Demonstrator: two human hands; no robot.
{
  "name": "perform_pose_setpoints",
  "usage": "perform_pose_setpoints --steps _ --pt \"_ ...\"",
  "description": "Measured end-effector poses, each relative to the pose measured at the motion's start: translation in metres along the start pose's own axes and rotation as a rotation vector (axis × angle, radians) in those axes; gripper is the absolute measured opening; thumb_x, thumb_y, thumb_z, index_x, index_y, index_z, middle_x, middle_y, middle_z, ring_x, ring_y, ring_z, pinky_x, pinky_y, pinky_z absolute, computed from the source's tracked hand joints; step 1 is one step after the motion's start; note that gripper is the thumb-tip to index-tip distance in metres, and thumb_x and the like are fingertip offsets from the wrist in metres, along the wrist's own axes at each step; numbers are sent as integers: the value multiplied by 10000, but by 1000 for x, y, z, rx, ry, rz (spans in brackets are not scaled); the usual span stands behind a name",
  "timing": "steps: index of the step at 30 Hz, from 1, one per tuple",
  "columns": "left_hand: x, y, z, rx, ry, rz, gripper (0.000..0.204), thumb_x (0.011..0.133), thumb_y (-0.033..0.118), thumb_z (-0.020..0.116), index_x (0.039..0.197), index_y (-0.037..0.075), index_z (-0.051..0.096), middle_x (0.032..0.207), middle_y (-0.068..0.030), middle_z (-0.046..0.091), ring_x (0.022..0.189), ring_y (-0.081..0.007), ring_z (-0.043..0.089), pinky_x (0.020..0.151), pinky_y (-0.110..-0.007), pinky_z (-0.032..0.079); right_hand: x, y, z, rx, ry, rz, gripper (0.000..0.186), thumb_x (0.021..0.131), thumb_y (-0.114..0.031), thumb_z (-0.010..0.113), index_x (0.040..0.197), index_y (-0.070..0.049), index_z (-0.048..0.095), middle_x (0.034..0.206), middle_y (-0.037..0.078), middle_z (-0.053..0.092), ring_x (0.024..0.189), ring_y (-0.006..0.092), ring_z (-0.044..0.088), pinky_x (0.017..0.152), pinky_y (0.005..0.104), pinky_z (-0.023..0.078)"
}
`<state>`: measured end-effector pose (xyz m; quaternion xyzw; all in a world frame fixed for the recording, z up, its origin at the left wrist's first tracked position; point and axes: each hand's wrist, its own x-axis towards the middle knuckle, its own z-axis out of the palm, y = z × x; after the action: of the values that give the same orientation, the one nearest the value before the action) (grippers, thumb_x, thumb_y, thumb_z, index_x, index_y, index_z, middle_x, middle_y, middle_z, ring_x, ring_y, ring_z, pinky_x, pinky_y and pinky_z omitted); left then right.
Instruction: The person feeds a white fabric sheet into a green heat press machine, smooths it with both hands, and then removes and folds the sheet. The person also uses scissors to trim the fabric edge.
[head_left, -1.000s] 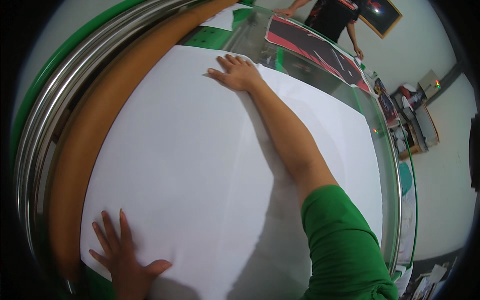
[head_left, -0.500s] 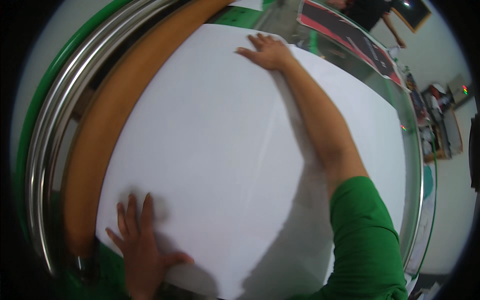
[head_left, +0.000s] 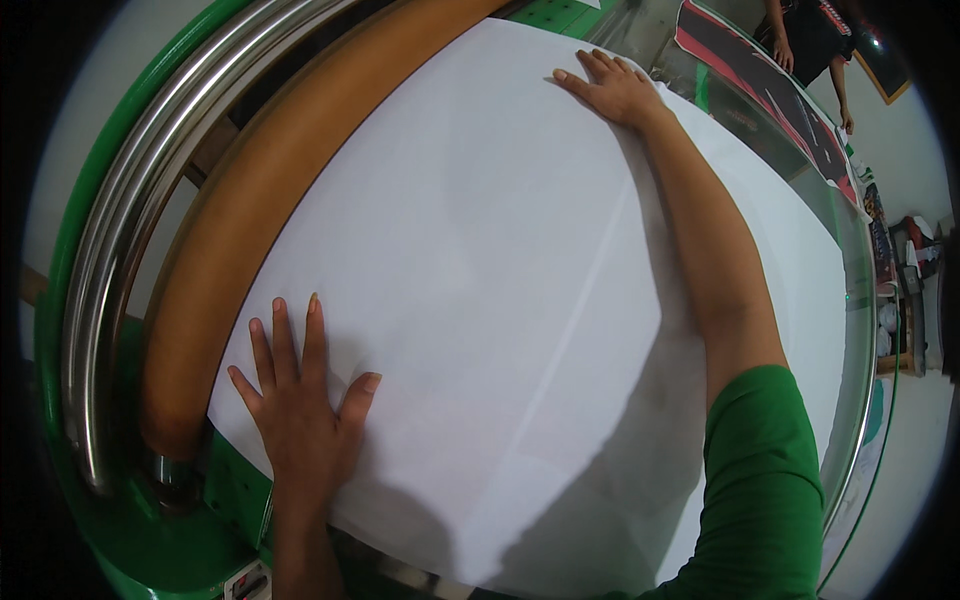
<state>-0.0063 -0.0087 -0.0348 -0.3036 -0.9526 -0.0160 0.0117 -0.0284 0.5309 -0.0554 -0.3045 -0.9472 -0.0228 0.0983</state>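
A large white sheet (head_left: 440, 260) lies spread before me, its left side running along a long brown roller (head_left: 250, 200). My left hand (head_left: 305, 400) is at the sheet's near left part, fingers spread, palm down, close to the roller; whether the whole palm touches is hard to tell. At the far edge, my right hand (head_left: 618, 92) lies flat on the sheet with its fingers apart and the arm stretched out. Neither hand holds anything. A faint straight line runs lengthwise across the sheet, and my right arm casts a broad shadow on it.
Shiny metal rollers (head_left: 110, 240) and a green machine frame (head_left: 60, 200) stand left of the brown roller. Beyond the sheet, a red and black printed sheet (head_left: 765, 95) lies on a glass-like surface. Another person (head_left: 815, 45) stands at the far right, near cluttered shelves (head_left: 905, 290).
The view has shifted, so the sheet sits further right in the picture. My left hand has moved forward over the sheet. My right hand stays on the far edge.
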Motion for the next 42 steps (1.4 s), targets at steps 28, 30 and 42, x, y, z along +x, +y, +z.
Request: perform_pose_setpoints --steps 28,30,42 --pt "-22 -8 -23 -1395 370 819 734 812 777 659 924 57 741 884 -78 682 797 -271 612 738 -396 477 57 55 34 198 -10 -197 924 981 -727 525 1639 -87 416 1713 236 322 1616 362 248 1304 436 209" --pt "-19 -3 -19 -1385 516 910 706 818 757 678 895 58 727 872 -65 670 786 -265 597 721 -396 458 65 63 39 123 -10 -255 838 1020 -697 475 1633 -127 440 1721 196 330 1624 354 227 1311 428 188" --pt "-12 5 -22 -1399 699 1053 681 826 741 732 874 63 701 892 -62 669 778 -261 554 692 -404 409 86 88 50 82 17 -307 704 1058 -645 435 1617 -220 485 1734 163 315 1634 332 197 1323 447 152"
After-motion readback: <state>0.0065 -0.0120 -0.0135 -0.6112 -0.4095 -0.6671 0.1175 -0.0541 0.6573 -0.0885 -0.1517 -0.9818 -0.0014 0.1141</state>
